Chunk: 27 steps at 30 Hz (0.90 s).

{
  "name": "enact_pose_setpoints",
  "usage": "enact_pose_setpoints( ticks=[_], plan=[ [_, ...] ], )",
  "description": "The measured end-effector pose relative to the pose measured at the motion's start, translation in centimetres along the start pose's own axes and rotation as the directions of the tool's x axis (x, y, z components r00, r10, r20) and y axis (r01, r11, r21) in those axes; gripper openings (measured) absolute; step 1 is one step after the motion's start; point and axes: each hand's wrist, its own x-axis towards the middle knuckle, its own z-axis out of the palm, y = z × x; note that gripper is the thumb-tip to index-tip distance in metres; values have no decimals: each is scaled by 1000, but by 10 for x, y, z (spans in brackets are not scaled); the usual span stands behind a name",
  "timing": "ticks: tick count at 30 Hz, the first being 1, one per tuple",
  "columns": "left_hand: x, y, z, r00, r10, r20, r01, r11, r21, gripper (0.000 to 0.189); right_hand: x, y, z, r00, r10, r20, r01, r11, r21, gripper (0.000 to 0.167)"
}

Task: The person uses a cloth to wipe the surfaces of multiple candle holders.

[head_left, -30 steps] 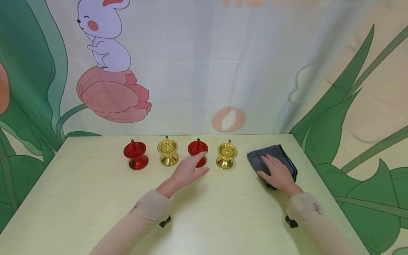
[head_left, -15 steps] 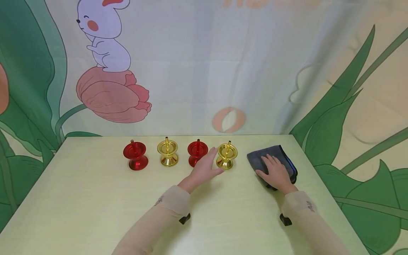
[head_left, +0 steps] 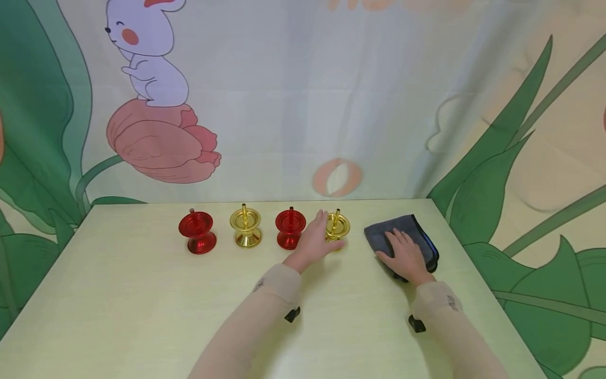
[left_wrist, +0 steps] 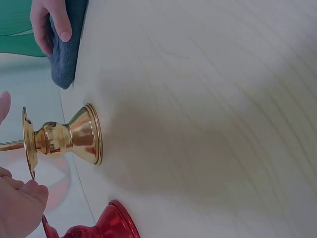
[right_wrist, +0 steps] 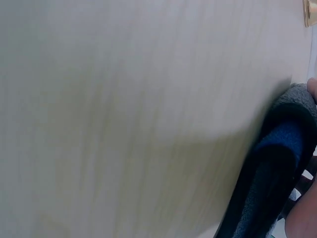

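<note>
My left hand (head_left: 314, 243) is at the rightmost gold candle holder (head_left: 337, 225), fingers and thumb spread on either side of its dish. In the left wrist view, fingertips lie right at the rim of that gold candle holder (left_wrist: 84, 134), which stands upright on its flared base. Farther right, my right hand (head_left: 407, 258) rests on top of a folded dark grey cloth (head_left: 376, 231), fingers relaxed. Seen from the right wrist, the cloth (right_wrist: 282, 139) shows thick folds with black edging and a blue layer.
To the left along the back of the pale table (head_left: 142, 295) stand a red candle holder (head_left: 289, 223), a gold one (head_left: 247, 221) and another red one (head_left: 196, 226), spaced apart. Behind the table's back edge hangs a printed curtain (head_left: 265, 105).
My left hand has moved right, from in front of the second red candle holder to the rightmost gold one. My right hand stays on the cloth. The candle holders keep their places.
</note>
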Motion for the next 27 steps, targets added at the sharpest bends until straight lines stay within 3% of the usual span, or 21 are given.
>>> enact_pose_setpoints(
  ticks=[8,19,27],
  plan=[
    [12,2,8,997,-71,6,70,996,62,92,1,-2,5,999,24,29,-24,1000,9,72],
    [19,2,14,995,-100,4,97,978,185,88,3,-7,5,997,44,63,-45,999,8,67],
    [19,3,16,995,-96,-26,99,980,175,85,4,-5,9,997,47,64,-47,999,6,63]
  ],
)
